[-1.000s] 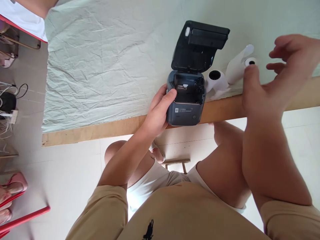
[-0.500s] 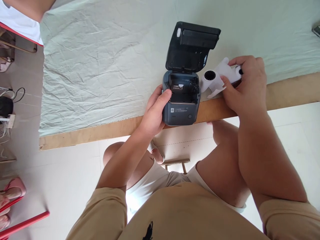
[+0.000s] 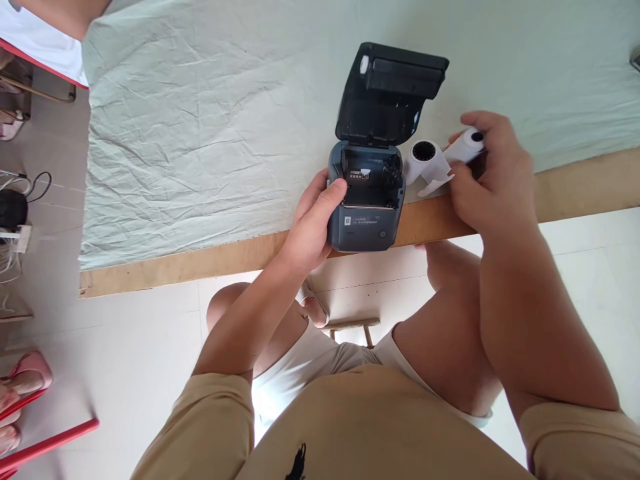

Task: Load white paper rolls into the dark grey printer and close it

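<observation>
My left hand [image 3: 316, 217] grips the left side of a dark label printer [image 3: 366, 227], its thumb over the edge of the compartment. The printer's black lid [image 3: 390, 97] stands raised, and no roll lies inside. Right of the printer, at the table edge, is a white paper roll [image 3: 423, 157] with a dark core and a loose paper end. Beside it, a thinner white roll [image 3: 467, 145] lies tilted between the thumb and fingers of my right hand [image 3: 493, 167]. How firmly the fingertips press it is partly hidden.
A pale green cloth [image 3: 200, 133] covers the table, with a bare wooden edge [image 3: 185, 270] along the near side. Another person's arm [image 3: 70, 17] reaches in at the top left. A dark object [image 3: 635, 61] sits at the far right. Cables [image 3: 15, 180] hang at the left.
The paper between the two rolls has drawn apart and the thinner roll shows more plainly. My right hand has shifted slightly right. The printer, in my left hand, has moved a little right.
</observation>
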The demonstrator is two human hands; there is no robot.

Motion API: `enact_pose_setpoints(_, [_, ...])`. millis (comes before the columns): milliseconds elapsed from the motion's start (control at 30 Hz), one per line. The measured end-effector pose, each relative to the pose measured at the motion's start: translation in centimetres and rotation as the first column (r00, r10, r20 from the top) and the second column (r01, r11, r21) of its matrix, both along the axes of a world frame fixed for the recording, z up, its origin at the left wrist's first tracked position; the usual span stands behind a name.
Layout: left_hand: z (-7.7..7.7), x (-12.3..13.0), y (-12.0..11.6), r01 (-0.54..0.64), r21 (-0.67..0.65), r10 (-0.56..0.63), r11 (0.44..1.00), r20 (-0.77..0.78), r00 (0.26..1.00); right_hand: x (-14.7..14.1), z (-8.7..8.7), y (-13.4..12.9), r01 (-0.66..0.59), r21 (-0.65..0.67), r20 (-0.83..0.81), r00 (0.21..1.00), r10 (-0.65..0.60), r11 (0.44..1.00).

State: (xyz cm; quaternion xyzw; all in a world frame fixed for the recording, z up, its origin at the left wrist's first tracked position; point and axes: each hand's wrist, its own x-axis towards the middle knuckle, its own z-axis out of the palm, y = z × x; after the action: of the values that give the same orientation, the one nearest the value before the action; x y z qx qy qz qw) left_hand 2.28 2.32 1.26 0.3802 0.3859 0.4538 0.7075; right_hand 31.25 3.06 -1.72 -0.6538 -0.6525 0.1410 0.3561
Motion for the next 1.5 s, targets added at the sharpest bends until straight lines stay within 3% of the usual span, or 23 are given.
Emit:
enact_pose_setpoints(100, [0.0,0.0,0.0,-0.007,0.004,0.007,1.000,0.010,1.000,-0.2,-0.5,0.4,-0.026,0.021,0.077,0.997,0.025,0.999])
enact_pose_setpoints(200, [-0.1,0.0,-0.1,-0.016,0.002,0.016,1.000,0.006,1.000,-0.4,-1.1,0.7,0.097,0.038,0.129,0.987,-0.101,0.995])
enact_pose_setpoints(300, [-0.3,-0.1,-0.1,-0.009,-0.002,0.008,1.000,-0.007,1.000,-0.7,-0.8,0.5,0.095,0.226,0.074,0.991,-0.114,0.970])
enact_pose_setpoints(367, [-0.5,-0.3,-0.1,0.007,-0.008,-0.007,1.000,-0.014,1.000,-1.6,0.2,0.0,0.022,0.463,-0.005,1.000,-0.022,0.886])
enact_pose_setpoints(433, [-0.6,-0.3,-0.1,0.021,-0.007,-0.021,1.000,-0.020,1.000,-3.3,1.8,-0.8,-0.054,0.637,-0.049,0.993,0.111,0.769])
enact_pose_setpoints(500, [-0.5,-0.4,-0.2,0.023,0.012,-0.023,1.000,-0.026,0.999,-5.6,3.4,-1.6,-0.125,0.625,-0.060,0.976,0.208,0.770])
enact_pose_setpoints(533, [-0.4,-0.4,-0.2,0.022,0.023,-0.021,0.999,-0.028,0.999,-6.7,4.1,-2.0,-0.186,0.564,-0.017,0.972,0.236,0.805])
enact_pose_setpoints(633, [0.0,-0.4,-0.4,0.007,0.033,-0.006,0.999,-0.039,0.999,-9.1,4.9,-2.4,-0.181,0.326,0.140,0.980,0.142,0.928])
enact_pose_setpoints(700, [0.1,-0.4,-0.4,0.007,0.031,-0.005,1.000,-0.042,0.999,-9.6,4.7,-2.1,-0.163,0.249,0.223,0.969,0.107,0.955])
enact_pose_setpoints(833, [0.3,-0.4,-0.5,0.016,0.023,-0.015,1.000,-0.045,0.999,-9.5,4.1,-1.5,-0.216,0.340,0.264,0.956,0.128,0.915])
enact_pose_setpoints(1000, [0.1,-0.5,-0.6,0.033,0.069,-0.031,0.997,-0.025,0.999,-10.3,3.4,-2.8,-0.261,0.542,0.190,0.964,0.186,0.799])
enact_pose_setpoints(1100, [-0.3,-0.6,-0.5,0.013,0.134,-0.006,0.991,-0.056,0.998,-10.5,3.1,-3.6,-0.296,0.522,0.205,0.954,0.219,0.800])
enact_pose_setpoints(1267, [-0.6,-0.6,-0.4,0.005,0.113,0.003,0.994,-0.077,0.997,-8.8,3.6,-2.1,-0.162,0.648,0.115,0.987,0.115,0.744])
enact_pose_setpoints(1400, [-0.5,-0.8,-0.3,0.031,0.103,-0.023,0.994,-0.070,0.997,-7.8,3.8,-0.8,-0.209,0.567,0.185,0.975,0.125,0.797])
enact_pose_setpoints(1467, [-0.6,-1.0,-0.4,0.028,0.092,-0.021,0.995,-0.071,0.997,-7.9,3.9,-1.3,-0.158,0.531,0.104,0.987,0.121,0.832])
enact_pose_setpoints(1500, [-0.6,-1.0,-0.4,0.023,0.088,-0.017,0.996,-0.073,0.997,-8.1,4.0,-1.8,-0.110,0.557,0.044,0.994,0.102,0.823])
